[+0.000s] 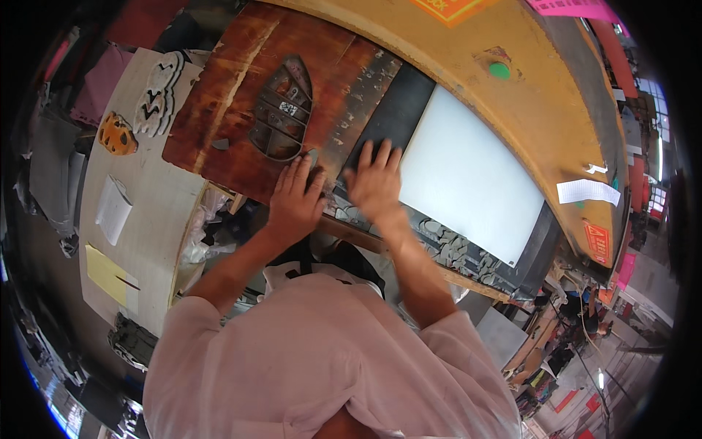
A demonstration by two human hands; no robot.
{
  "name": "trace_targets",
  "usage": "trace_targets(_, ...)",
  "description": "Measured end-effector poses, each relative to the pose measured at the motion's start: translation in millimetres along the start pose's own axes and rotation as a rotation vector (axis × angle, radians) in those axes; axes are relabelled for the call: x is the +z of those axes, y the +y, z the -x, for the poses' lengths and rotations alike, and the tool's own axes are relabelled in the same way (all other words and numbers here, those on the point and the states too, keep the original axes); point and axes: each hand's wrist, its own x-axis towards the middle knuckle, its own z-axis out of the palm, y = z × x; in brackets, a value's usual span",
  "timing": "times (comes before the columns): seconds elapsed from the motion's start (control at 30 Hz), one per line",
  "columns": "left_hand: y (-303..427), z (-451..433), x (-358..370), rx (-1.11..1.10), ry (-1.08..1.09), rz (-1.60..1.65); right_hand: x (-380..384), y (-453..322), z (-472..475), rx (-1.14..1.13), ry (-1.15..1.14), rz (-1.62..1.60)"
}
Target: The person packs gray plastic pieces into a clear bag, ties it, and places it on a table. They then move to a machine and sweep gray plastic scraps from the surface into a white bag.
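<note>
A metal cutting die (281,123) with a curved outline and inner dividing bars lies on a worn red-brown cutting board (230,110). My left hand (296,192) is at the board's near edge, fingertips by the die's lower end. A small grey cut piece (313,157) shows at those fingertips; whether the fingers grip it is hidden. Palm down, my right hand (377,181) rests with fingers apart on a black strip (396,107), just left of a white sheet (471,175). Another small grey piece (220,144) lies left of the die.
A yellow machine beam (526,93) spans the far side. Several grey cut pieces (452,244) are heaped along the near ledge. The left side table (148,181) holds an orange cut-out part (117,134), pale stacked shapes (159,93), a paper pad (114,210) and yellow paper (106,273).
</note>
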Motion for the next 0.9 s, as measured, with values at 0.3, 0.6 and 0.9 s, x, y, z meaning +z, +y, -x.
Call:
trace_targets(0.3, 14, -4, 8, -0.143, -0.130, -0.072, -3, 2, 97, -0.200, 0.169, -0.395)
trace_targets(0.6, 23, -13, 18, -0.095, -0.214, -0.330, 33, 47, 97, -0.564, 0.268, -0.444)
trace_targets(0.9, 38, -21, 8, -0.252, -0.207, -0.350, 56, 203, 176, -0.643, 0.385, -0.461)
